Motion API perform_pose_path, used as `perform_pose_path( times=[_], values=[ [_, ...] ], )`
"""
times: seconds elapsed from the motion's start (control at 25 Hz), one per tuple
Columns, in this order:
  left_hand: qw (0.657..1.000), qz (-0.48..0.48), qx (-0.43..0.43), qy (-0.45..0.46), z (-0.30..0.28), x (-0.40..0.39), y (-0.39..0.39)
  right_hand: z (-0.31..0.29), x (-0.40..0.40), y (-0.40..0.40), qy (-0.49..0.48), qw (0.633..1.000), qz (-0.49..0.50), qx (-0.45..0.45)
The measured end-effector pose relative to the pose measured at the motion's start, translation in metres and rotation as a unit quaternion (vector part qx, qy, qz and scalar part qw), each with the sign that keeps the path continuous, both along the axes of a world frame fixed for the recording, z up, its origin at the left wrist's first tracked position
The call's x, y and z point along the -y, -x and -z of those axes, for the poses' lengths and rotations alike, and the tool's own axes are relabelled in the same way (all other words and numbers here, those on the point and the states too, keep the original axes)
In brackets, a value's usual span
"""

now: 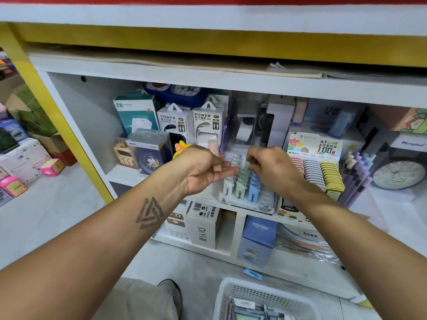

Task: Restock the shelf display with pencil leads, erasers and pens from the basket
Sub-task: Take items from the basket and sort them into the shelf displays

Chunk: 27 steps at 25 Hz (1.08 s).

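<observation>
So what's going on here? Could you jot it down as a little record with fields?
place: shop shelf
left hand: palm up beside the display, holding a few small packs
right hand: pinches a green lead pack over the lead display tray
rows in tray: white, green, blue packs
basket: white, on the floor below, holding more stock

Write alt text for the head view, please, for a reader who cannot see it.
Two hands meet over a lead display on a shelf; the right hand pinches a green lead case, the left hand lies open. A white basket sits below.
</observation>
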State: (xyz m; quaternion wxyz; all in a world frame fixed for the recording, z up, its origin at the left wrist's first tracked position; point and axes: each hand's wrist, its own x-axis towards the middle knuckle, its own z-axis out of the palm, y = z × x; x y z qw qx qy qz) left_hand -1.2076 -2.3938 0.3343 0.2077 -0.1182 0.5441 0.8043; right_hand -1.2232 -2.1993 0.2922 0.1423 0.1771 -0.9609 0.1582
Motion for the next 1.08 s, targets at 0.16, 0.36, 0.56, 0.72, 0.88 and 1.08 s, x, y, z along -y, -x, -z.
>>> perform_pose_path(
  times=[0.16, 0.36, 0.56, 0.72, 0.88, 1.08],
  values=[
    [1.0, 0.009, -0.005, 0.002, 0.001, 0.002, -0.001, 0.001, -0.001, 0.002, -0.005, 1.0, -0.002, -0.014],
    [1.0, 0.007, 0.002, 0.007, 0.001, 0.002, 0.0, 0.0, 0.002, 0.002, -0.047, 0.998, -0.016, 0.027],
    [0.996, 0.044, -0.01, 0.074, -0.001, 0.001, -0.006, -0.015, 0.008, -0.004, 0.082, 0.993, 0.017, 0.084],
    [0.991, 0.074, -0.057, 0.092, -0.002, -0.009, -0.01, -0.045, 0.007, -0.015, 0.462, 0.867, -0.014, 0.185],
    [0.973, 0.13, -0.115, 0.152, 0.0, -0.024, -0.015, -0.056, -0.014, -0.029, 0.426, 0.885, -0.02, 0.187],
    [0.96, 0.16, -0.14, 0.181, 0.001, -0.038, -0.022, -0.06, -0.038, -0.044, 0.418, 0.88, -0.033, 0.224]
  ],
)
